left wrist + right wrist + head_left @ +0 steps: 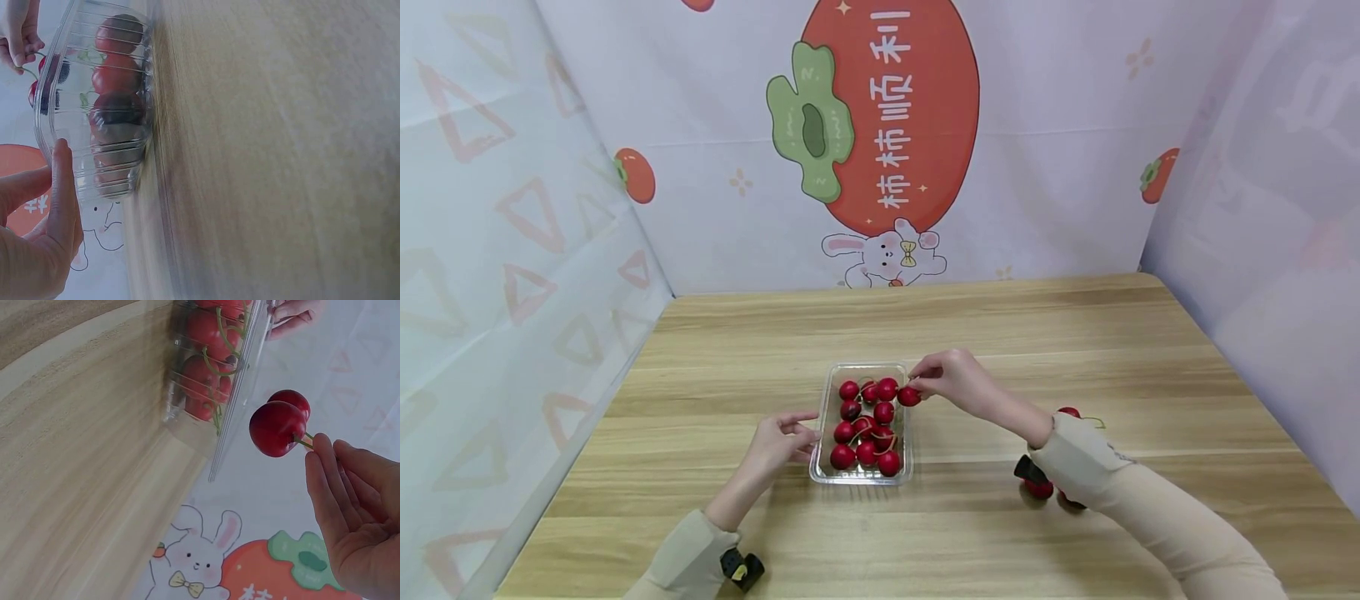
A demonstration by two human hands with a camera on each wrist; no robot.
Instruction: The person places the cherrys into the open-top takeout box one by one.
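A clear plastic box stands on the table with several red cherries in it, some with green stems. At its right far corner my right hand pinches two cherries by their stems between thumb and fingertips. They hang close over the rim, one partly behind the other in the right wrist view. My left hand is at the box's left side. In the left wrist view its fingers are fairly straight, a fingertip against the clear wall.
Loose cherries lie on the wooden table at the right, partly hidden by my right sleeve. Another cherry with a stem shows beyond that forearm. Printed cloth hangs behind the table and along both sides.
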